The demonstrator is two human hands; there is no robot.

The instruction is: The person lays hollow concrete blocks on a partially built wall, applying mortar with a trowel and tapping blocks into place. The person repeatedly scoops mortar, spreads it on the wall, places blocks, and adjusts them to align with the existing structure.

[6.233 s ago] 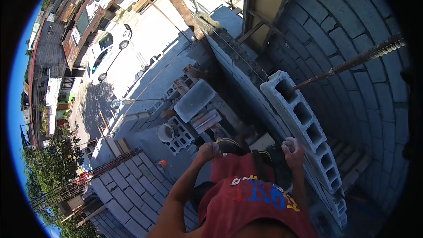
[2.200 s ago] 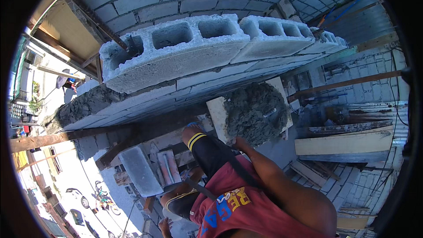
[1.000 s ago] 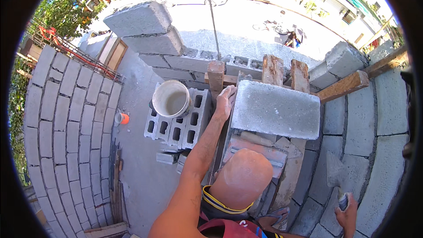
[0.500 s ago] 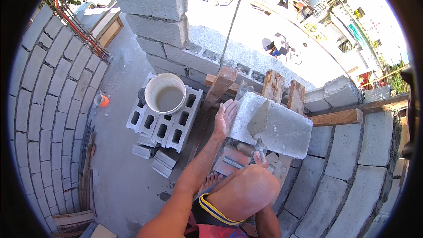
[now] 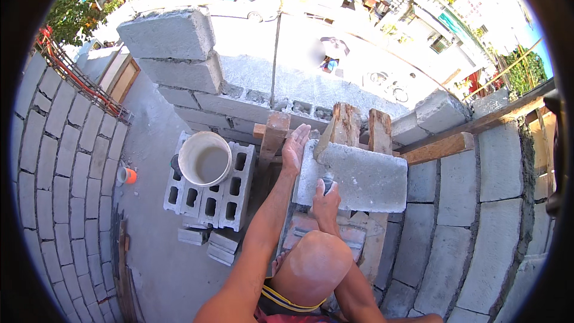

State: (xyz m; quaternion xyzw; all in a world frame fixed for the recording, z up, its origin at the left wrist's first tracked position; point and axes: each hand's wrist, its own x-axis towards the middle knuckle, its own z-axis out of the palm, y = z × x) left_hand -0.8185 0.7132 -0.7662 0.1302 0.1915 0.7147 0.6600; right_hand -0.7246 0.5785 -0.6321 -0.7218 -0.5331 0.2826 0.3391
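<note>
A solid-looking grey concrete block (image 5: 365,179) lies on boards in front of me. My left hand (image 5: 295,148) rests against its left end, fingers stretched out and together. Wrapped round the handle of a trowel (image 5: 323,145) is my right hand (image 5: 326,203), above the block's near left part. The trowel blade is tilted up on edge close to the block's left end and looks narrow from here. Below the block, partly behind my knee, lies a flat tool with a metal bar (image 5: 354,243).
Left of the block, a white bucket (image 5: 185,167) with grey contents stands on hollow blocks (image 5: 246,182). Upright timbers (image 5: 345,124) rise behind the block. Block walls stand at left (image 5: 75,149) and right (image 5: 460,185). A small orange-and-white container (image 5: 130,176) sits on the floor.
My right hand has moved up and forward with the trowel. Its blade, earlier showing broad over the block, is now turned on edge nearer the left end. My left hand stays beside the block.
</note>
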